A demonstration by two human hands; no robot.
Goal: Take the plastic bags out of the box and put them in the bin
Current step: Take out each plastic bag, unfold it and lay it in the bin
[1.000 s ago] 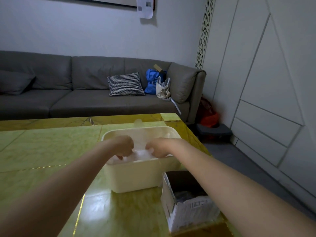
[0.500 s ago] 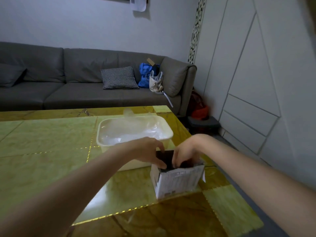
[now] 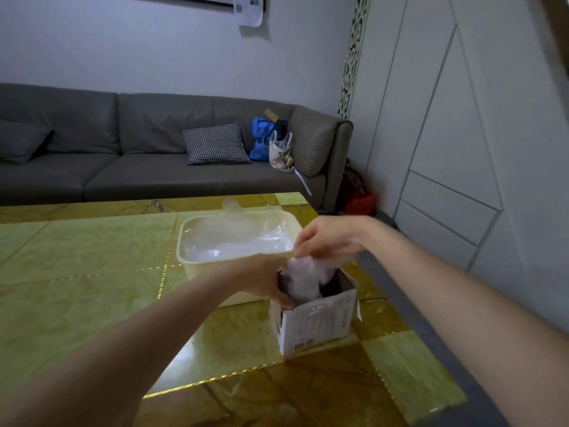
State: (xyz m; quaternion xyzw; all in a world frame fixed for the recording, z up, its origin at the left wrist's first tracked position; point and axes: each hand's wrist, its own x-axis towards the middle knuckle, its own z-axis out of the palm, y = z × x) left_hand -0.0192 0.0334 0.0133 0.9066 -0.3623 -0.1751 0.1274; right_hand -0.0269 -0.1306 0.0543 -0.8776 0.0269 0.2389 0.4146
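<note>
right hand (image 3: 328, 238) pinches crumpled clear bag (image 3: 304, 277) above box (image 3: 317, 315) left hand (image 3: 264, 280) grips.

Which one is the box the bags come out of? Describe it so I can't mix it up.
On the yellow-green table, look at its near right part, just in front of the cream plastic bin. The box is the small open-topped white cardboard carton with printed labels, the left hand holding its rim. Unlike the wide, smooth bin, it is square, papery and dark inside.
</note>
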